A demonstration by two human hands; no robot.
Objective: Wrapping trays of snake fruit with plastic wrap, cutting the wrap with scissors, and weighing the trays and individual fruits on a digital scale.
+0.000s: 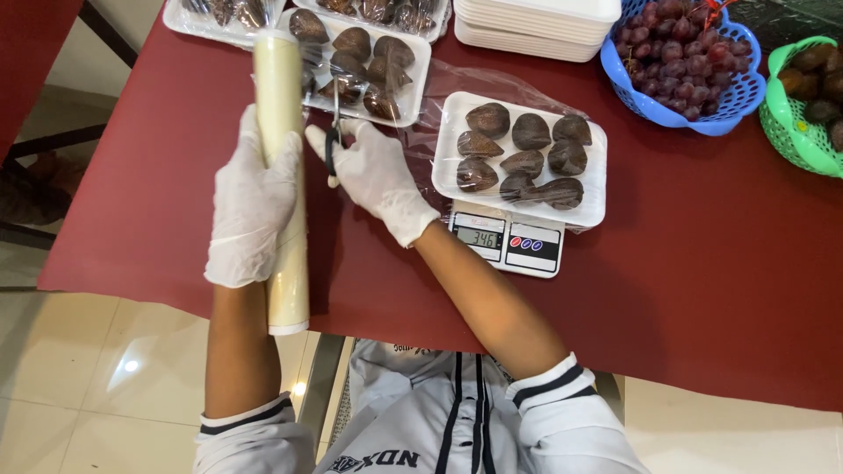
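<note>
Fingers (263,167) of the gloved left hand (250,206) wrap tight around one roll of cling film (283,175), held upright left of centre so the sheet can pull off sideways. Right hand (378,175) fingers pinch one pair of scissors (334,132), blades pointing up at the film's edge. Just right, one white tray (597,184) with eight brown fruits rests on one scale (509,241), film under it. Farther out on the red desk (702,263): two wrapped trays at the top, one stack of empty trays, a blue basket (738,96) of grapes, a green basket (795,140).
</note>
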